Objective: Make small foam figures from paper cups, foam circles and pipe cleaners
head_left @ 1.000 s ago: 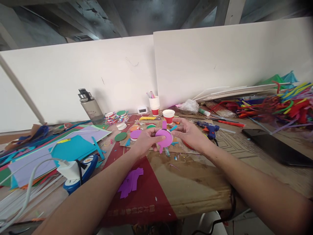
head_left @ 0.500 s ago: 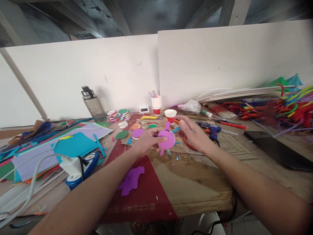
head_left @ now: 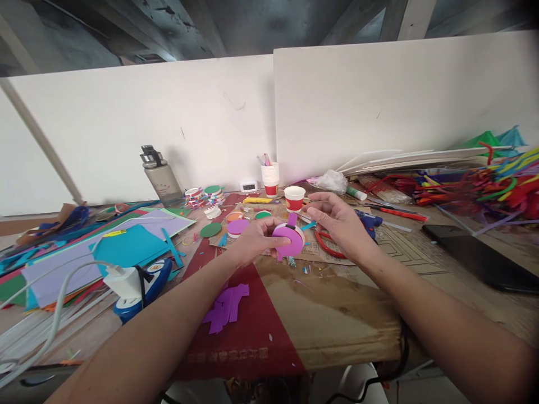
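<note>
My left hand [head_left: 263,238] grips a round purple paper-faced disc [head_left: 292,242] by its left side, thumb across the front. Purple tabs stick out at its top and bottom, and a dark band shows at the foot of the top tab. Just right of the disc, my right hand [head_left: 332,217] has thumb and fingers bent towards each other. A thin greyish sliver shows at its fingertips; what it is, I cannot make out. A short blue strip [head_left: 309,225] shows between disc and hand. Behind them stands a red and white paper cup [head_left: 294,198].
Purple paper strips [head_left: 227,307] lie in front on the left. Further left are coloured sheets [head_left: 135,244] and a plugged power strip [head_left: 143,292]. A blue glue gun [head_left: 369,223], red-handled scissors [head_left: 328,246] and a black phone [head_left: 475,255] lie right. A bottle [head_left: 160,178] stands behind.
The purple disc has tilted, so more of its pale upper rim and a dark band show. My right hand has shifted slightly right, uncovering the red scissors handle.
</note>
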Available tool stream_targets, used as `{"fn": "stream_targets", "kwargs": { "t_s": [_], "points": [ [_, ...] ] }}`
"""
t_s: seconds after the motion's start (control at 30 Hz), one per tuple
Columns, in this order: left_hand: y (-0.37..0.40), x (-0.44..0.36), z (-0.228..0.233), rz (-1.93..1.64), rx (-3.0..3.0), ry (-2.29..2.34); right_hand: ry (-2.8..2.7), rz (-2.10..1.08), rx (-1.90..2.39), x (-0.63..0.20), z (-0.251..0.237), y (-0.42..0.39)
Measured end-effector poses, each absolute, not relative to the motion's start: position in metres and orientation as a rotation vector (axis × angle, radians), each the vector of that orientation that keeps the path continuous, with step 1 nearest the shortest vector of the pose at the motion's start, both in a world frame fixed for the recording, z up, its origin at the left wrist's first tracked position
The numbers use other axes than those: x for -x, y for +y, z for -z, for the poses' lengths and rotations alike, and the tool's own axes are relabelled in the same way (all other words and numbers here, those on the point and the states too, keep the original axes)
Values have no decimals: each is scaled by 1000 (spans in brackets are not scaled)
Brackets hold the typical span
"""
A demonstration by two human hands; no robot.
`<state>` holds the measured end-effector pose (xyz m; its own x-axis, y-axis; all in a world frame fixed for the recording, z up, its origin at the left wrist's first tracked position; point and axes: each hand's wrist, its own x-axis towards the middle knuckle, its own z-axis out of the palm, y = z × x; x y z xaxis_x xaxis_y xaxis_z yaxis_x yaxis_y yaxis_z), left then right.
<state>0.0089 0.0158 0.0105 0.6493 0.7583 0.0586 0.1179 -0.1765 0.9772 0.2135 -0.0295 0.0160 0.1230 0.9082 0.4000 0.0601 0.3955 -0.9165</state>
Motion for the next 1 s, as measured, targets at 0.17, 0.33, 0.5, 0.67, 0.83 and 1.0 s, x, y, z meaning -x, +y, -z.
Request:
{"fn": "stream_targets", "kwargs": {
  "t_s": [0.17,0.33,0.5,0.67,0.83,1.0],
  "points": [
    [19,-8,-5,-990,-2214,795,-1158,-706,757,-216,-22,-29],
    [25,-2,-2,-1252,-2762,690,-1107,-793,572,-220,-35,-38],
    [27,3,-4,-1317,-2955,657,-1005,-735,472,-232,-46,-41],
    [28,3,-2,-1200,-3069,611,-994,-712,427,-238,-49,-39],
    [28,2,3,-1021,-3138,618,-1180,-706,527,-229,-44,-43],
    [26,-1,4,-754,-3211,589,-1163,-582,461,-229,-49,-49]
  ]
}}
